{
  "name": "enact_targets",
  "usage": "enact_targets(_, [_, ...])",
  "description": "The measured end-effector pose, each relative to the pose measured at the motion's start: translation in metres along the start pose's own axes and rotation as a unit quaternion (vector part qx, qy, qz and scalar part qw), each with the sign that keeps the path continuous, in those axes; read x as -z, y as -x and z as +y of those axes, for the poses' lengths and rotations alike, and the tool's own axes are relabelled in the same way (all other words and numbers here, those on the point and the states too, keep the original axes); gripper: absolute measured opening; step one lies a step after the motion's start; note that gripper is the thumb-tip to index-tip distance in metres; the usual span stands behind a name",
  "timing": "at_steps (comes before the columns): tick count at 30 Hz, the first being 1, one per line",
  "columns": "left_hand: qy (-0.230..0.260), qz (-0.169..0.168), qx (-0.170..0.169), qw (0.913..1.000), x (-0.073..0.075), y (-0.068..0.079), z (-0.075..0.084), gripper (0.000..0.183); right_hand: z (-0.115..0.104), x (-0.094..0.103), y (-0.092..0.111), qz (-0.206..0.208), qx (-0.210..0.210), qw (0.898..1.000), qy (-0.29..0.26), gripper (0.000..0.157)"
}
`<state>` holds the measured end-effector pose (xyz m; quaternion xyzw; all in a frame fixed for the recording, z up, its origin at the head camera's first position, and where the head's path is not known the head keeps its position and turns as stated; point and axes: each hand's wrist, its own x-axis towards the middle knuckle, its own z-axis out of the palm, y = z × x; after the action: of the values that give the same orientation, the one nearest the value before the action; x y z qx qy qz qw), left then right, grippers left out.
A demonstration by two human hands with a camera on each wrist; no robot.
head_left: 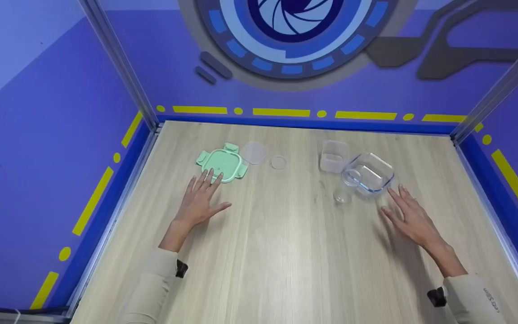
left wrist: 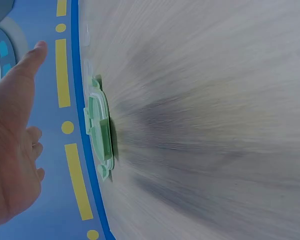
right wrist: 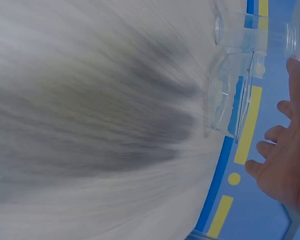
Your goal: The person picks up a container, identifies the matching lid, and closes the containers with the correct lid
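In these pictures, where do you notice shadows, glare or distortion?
Head view: mild glare on the pale wood-grain table, soft shadow by the bare right hand; left wrist view: stretched grain, dark shadow bands; right wrist view: similar stretching, highlights on the clear square glass-like container.

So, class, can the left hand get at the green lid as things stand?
Very likely yes: the left hand is spread, reaching to the near edge of the green lid in the head view, and nothing visible stands between them.
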<state>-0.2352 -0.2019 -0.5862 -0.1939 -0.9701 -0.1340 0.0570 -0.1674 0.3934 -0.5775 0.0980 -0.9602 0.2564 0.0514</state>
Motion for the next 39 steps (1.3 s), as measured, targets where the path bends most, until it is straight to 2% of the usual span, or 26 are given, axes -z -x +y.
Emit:
enact_targets(6, [0.006, -0.003, 0.003, 1.0, -0.001, 0.003, 0.0, 0.094, -0.009, -0.001, -0.001, 0.005, 0.017, 1.0, 0.011, 0.062])
enact_targets(17, [0.022, -0.01, 0.006, 0.9997, -0.007, 0.002, 0.005, 0.095, -0.023, -0.017, 0.003, 0.011, 0.038, 0.999, -0.02, 0.055])
enact_targets(22, [0.014, 0.0, 0.004, 0.9999, -0.007, 0.0, 0.006, 0.095, -0.019, -0.032, -0.004, 0.008, 0.03, 0.995, -0.092, 0.052])
enact_targets(29, [0.003, 0.004, 0.003, 1.0, -0.006, 0.004, 0.005, 0.095, -0.018, -0.05, -0.02, -0.007, -0.034, 0.975, -0.218, 0.056])
enact_targets(39, [-0.001, -0.005, 0.004, 1.0, -0.012, 0.014, 0.001, 0.092, -0.029, -0.071, -0.042, -0.013, -0.05, 0.96, -0.277, 0.065])
